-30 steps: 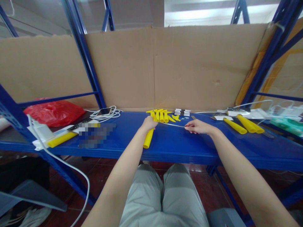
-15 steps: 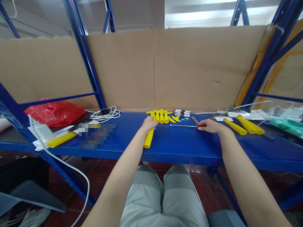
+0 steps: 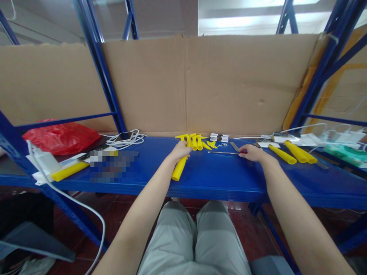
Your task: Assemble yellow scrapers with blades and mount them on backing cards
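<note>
My left hand [image 3: 181, 149] is closed around a yellow plastic tube [image 3: 180, 170] whose wide end points toward me at the shelf's front. Further right, my right hand [image 3: 251, 152] grips the red handle of a screwdriver [image 3: 222, 153]. Its long thin metal shaft points left, low over the blue surface. Just behind the handle lies a flat metal strip [image 3: 234, 146]. Several yellow tapered pieces [image 3: 196, 143] lie in a row beside my left hand. Small yellow parts [image 3: 211, 144] and tiny metal pieces [image 3: 223, 145], too small to name, lie between the hands.
Banded white bundles [image 3: 219, 137] lie against the cardboard wall [image 3: 149, 84]. More yellow tubes [image 3: 282, 154] rest at the right. On the left are a red plastic bag [image 3: 63, 138], a coiled white cable [image 3: 129, 139] and another yellow tube [image 3: 70, 171]. Blue posts [image 3: 104, 76] frame the shelf [image 3: 218, 175].
The camera view has shifted slightly. The screwdriver's tip sits a little further right, and both hands keep their grips with hardly any movement.
</note>
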A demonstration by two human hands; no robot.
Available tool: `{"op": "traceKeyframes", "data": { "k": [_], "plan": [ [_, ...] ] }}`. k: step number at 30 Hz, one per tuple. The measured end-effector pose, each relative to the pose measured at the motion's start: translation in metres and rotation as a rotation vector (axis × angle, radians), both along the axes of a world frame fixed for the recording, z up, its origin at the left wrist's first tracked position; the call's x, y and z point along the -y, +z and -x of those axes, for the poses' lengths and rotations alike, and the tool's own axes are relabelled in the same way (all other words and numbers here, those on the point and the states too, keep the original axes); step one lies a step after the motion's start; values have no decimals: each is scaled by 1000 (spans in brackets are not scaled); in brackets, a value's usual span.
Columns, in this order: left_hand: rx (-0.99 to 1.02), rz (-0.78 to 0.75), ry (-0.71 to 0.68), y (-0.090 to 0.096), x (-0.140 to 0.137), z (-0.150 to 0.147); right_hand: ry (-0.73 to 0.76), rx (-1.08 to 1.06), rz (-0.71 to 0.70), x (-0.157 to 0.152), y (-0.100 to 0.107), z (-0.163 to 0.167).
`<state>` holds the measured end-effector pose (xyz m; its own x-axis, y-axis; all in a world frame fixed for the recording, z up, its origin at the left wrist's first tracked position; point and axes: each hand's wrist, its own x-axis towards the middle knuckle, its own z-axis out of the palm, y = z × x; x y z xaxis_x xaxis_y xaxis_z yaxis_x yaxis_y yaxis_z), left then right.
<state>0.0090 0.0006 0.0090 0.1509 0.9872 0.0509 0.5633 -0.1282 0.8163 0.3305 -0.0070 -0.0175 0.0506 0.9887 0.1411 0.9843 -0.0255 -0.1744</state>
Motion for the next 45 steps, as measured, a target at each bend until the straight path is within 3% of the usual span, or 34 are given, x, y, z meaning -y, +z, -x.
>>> {"op": "traceKeyframes", "data": {
  "k": [6,10,18,20,23,26,32,38,45],
  "plan": [
    [-265,-98,-116,14,6,-6,-12,21,-6,6,5,13],
    [-521,-385,-215,24,2,-5,0,17,-34,2,3,15],
    [-809,-767,-253,-3,-21,10,-18,56,-110,-1,0,16],
    [-812,-789,-254,-11,-24,15,-4,46,-177,-2,0,19],
    [-785,-794,-242,-17,-25,20,137,28,-271,-7,1,31],
    [-755,-757,-227,-17,-22,22,272,62,-242,-18,3,49],
    [-744,-693,-230,-17,-16,20,181,185,-112,-41,9,77],
    [-755,-716,-253,-23,-17,17,79,161,0,-55,7,80],
    [-767,-683,-267,-22,-15,15,85,178,-22,-60,4,78]
  ]
}}
